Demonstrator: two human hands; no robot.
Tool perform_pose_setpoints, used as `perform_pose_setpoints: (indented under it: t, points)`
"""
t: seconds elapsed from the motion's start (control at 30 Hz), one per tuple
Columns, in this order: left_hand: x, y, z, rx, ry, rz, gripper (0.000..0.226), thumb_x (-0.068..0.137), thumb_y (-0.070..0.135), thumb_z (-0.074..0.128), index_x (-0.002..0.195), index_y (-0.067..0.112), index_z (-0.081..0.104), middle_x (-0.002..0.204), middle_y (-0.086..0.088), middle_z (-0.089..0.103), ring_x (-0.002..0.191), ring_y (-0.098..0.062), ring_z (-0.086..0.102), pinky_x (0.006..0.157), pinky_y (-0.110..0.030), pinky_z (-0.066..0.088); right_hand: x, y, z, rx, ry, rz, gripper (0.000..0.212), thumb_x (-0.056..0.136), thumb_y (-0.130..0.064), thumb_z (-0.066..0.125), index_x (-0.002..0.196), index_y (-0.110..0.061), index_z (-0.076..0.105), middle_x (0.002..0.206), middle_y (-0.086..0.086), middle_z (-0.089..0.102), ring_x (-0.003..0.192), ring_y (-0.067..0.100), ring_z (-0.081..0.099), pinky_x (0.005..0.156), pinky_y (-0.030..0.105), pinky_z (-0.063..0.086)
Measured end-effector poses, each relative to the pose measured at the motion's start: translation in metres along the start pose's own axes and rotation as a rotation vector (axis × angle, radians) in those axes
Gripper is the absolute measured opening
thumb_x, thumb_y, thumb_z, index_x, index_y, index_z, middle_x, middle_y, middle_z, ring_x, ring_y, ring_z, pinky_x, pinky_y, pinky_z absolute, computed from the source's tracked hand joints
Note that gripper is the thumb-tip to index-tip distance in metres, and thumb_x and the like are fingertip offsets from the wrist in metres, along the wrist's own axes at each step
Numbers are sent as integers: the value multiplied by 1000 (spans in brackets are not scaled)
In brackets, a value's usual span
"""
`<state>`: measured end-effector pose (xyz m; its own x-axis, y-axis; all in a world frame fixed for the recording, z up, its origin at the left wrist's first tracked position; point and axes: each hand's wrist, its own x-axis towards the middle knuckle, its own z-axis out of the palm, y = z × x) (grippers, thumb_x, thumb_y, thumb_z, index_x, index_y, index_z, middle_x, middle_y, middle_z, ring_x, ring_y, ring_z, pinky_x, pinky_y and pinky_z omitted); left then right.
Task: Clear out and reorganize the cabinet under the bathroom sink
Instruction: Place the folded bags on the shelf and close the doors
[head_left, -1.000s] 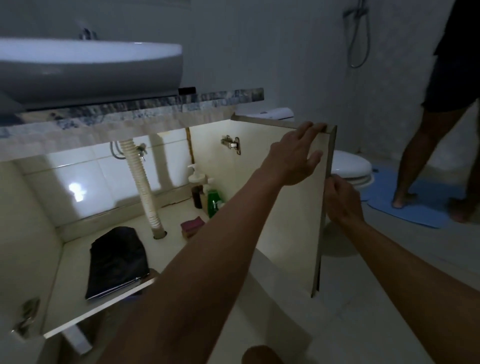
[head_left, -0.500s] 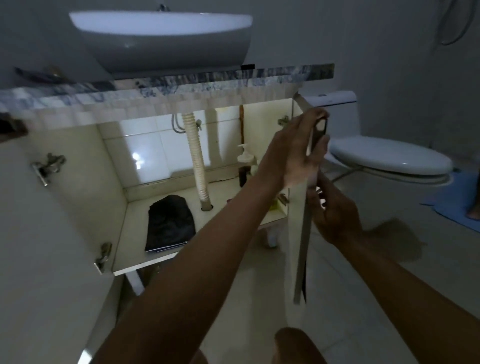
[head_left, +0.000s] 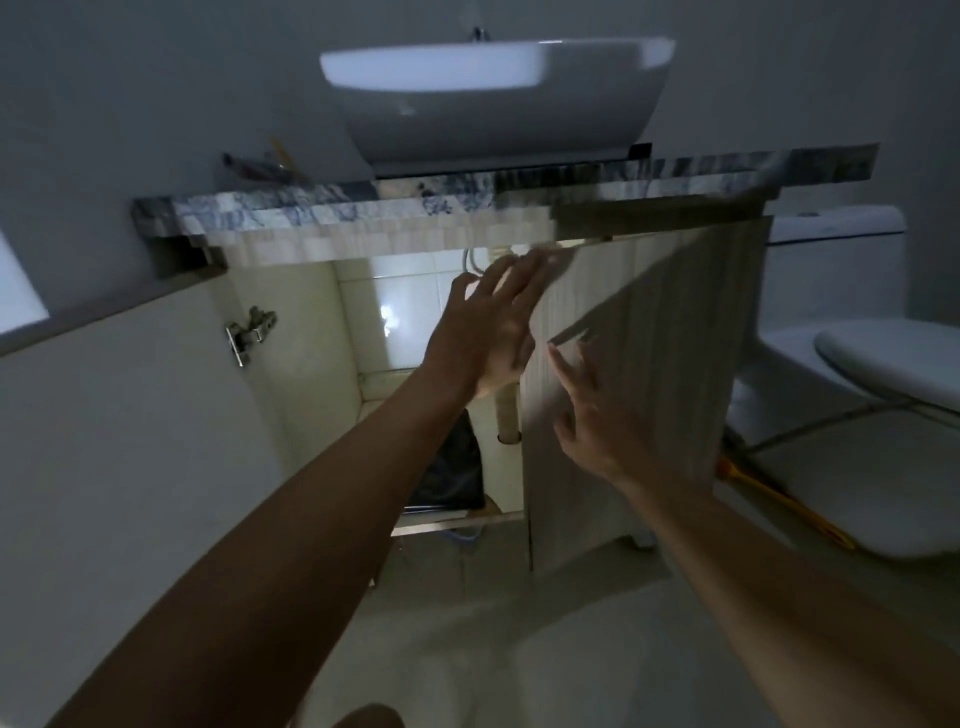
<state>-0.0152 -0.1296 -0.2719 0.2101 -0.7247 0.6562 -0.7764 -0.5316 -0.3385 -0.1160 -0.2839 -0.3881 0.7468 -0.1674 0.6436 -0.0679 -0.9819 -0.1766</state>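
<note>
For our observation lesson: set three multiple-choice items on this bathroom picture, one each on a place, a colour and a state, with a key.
1. Where is the white ceramic toilet relative to the pale wood-grain cabinet door? A left of it; B right of it; C above it.
2. What colour is the long thin handle on the floor? A orange-yellow; B green; C purple.
3. How are the person's left hand and right hand? A clenched fists; B gripping a bottle; C open, fingers straight.
Key: 1 B, the toilet stands at the picture's right; 2 A, it shows orange-yellow beside the toilet; 3 C, both hands' fingers are spread.
</note>
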Motion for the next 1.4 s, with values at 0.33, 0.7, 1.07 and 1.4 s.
perform_pose_setpoints:
  t: [0.33,0.7,1.07,1.4]
  points:
    - [21,0,72,104,-277,-202,87,93,44,49,158,15,0,165,-5,-11,151,-33,-11,119,-59,8,60,29,34,-152,-274,32,88,92,-37,57,158,-34,-2,163,-1,-27,152,34,-5,117,58,26]
    - [23,14,70,15,-343,-267,84,96,45,45,158,16,-3,165,-3,-14,151,-29,-15,121,-57,5,52,37,40,-52,-379,-26,81,92,-37,58,156,-31,8,166,3,-1,150,33,20,114,58,31]
    - [-105,-55,-86,94,-185,-629,69,91,49,53,151,27,30,164,-4,15,151,-26,9,117,-57,18,9,-149,45,445,-428,-396,52,96,-41,52,147,-31,43,141,-4,56,122,18,57,102,37,46]
    - [-239,-117,-235,528,-347,-1119,65,89,55,51,143,22,38,139,-13,48,129,-35,43,103,-56,38,-37,-350,38,781,-475,-503,81,85,-62,61,153,-35,24,156,-12,31,140,12,38,112,32,35]
